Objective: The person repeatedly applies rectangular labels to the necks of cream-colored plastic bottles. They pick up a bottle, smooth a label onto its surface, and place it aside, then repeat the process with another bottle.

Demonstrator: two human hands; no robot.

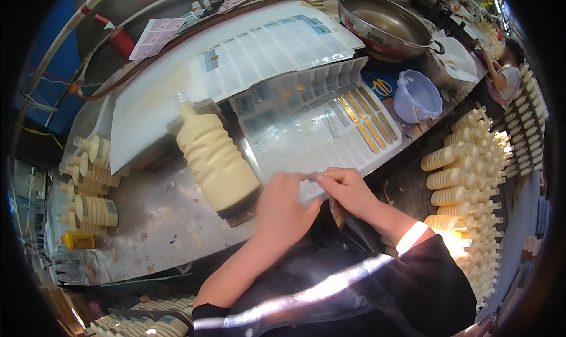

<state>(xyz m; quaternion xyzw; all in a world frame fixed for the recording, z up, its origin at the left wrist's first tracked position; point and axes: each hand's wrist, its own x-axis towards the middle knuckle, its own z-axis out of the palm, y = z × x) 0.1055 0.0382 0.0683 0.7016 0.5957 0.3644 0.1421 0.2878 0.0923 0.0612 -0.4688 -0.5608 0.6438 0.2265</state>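
Note:
My left hand (284, 204) is over the near edge of a pale label sheet (289, 157), its fingers smeared by motion. Close beside it, my right hand (349, 190) is closed in a pinch at that edge. A small dark sliver (311, 176) shows between the two hands; I cannot make out what it is. Several gold strips (361, 128) and some blue-grey strips lie on the sheet's right half. To the left of my hands, a large cream ribbed bottle (215, 154) rests tilted in a dark cradle, its clear neck pointing away from me.
Behind lies a white board (153, 116) with another label sheet (265, 54). A metal pan (386, 22), a lavender bucket (417, 95) and yellow-handled scissors (382, 88) sit at back right. Cream bottles (94, 210) stand left; many more (466, 166) fill the right. A person (504, 78) works far right.

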